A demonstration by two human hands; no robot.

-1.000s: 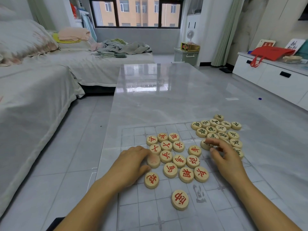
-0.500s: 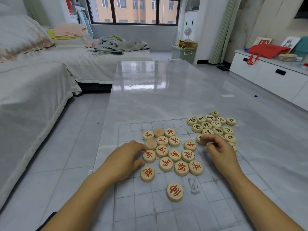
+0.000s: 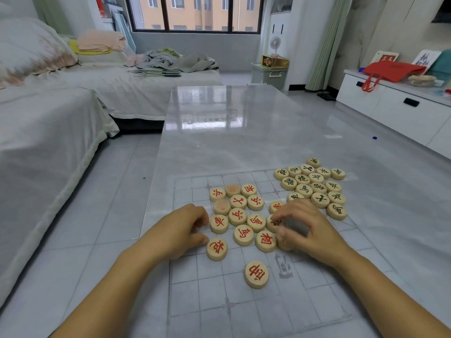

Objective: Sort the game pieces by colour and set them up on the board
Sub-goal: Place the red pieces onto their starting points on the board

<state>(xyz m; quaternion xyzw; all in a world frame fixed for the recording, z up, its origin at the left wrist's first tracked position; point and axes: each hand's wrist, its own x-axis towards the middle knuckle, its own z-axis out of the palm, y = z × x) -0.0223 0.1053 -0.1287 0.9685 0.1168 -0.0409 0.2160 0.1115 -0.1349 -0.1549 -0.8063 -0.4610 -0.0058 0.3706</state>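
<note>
**Right hand blurs over the red group, hiding several discs**

The right hand (image 3: pixel 310 230) is motion-blurred and arched over the right edge of the red pieces (image 3: pixel 238 215). Its fingers curl down onto 2 or 3 discs and hide most of each; whether it grips one cannot be told. The left hand (image 3: pixel 180 230) rests on the worktop (image 3: pixel 231 132) at the group's left edge. It is loosely curled, fingertips tucked out of sight against 1 disc, and holds nothing that shows. 2 discs in the red group show only a pale pink smear, not a readable character.

The board (image 3: pixel 195 289) is a clear sheet with faint grid lines, and its near edge is hard to trace. The dark pieces (image 3: pixel 314 184) cluster at its far right, the nearest partly behind the right hand. A lone red piece (image 3: pixel 256 274) lies closest to the camera. To the left is a bed (image 3: pixel 48 132). To the right is a cabinet (image 3: pixel 390 106), cut by the frame edge, carrying a red bag (image 3: pixel 393 69).
</note>
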